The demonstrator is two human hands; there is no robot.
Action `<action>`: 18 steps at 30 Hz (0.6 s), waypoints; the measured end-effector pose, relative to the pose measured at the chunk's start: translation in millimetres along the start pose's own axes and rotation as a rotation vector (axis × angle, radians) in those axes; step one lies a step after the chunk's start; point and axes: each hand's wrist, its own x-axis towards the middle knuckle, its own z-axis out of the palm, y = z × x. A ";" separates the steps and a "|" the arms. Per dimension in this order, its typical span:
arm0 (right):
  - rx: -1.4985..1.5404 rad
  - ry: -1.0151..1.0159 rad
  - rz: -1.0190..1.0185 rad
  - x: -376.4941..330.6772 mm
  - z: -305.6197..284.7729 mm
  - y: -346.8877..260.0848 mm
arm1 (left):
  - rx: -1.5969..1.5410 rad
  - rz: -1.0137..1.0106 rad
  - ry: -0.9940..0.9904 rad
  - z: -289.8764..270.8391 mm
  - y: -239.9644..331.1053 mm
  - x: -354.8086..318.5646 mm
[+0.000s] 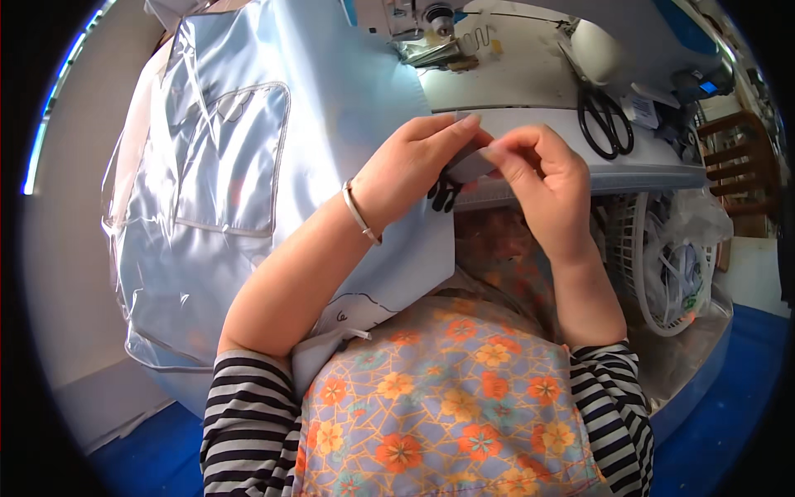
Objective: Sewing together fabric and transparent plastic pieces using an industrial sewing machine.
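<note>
My left hand (418, 153) is closed on a small grey strip (472, 169), which looks like folded fabric or tape. Pinching the strip's other end are the thumb and fingers of my right hand (542, 170). A black looped thing (445, 193) shows just below my left fingers; I cannot tell its kind or whether it is held. Light blue shiny fabric (331, 91) spreads beneath my left arm and up to the sewing machine (414, 18). On its left part lies a pocket-shaped panel (240, 157) with pale piping.
Black-handled scissors (604, 124) lie on the white machine table (530, 124), right of my hands. Beyond them are a white rounded object (598, 51) and small items. A white plastic basket (625, 248) with bags and scraps stands at the right, near a wooden chair (741, 161).
</note>
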 end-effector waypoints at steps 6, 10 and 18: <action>-0.259 -0.027 -0.275 24.3 2.6 5.8 | -0.077 -0.034 -0.075 -3.5 -2.7 2.6; 0.000 -0.172 0.023 31.9 2.5 8.4 | -0.135 -0.067 -0.091 -4.4 -0.4 1.7; -0.060 0.002 0.015 46.8 10.4 28.1 | 0.588 0.195 0.130 -29.4 6.4 8.3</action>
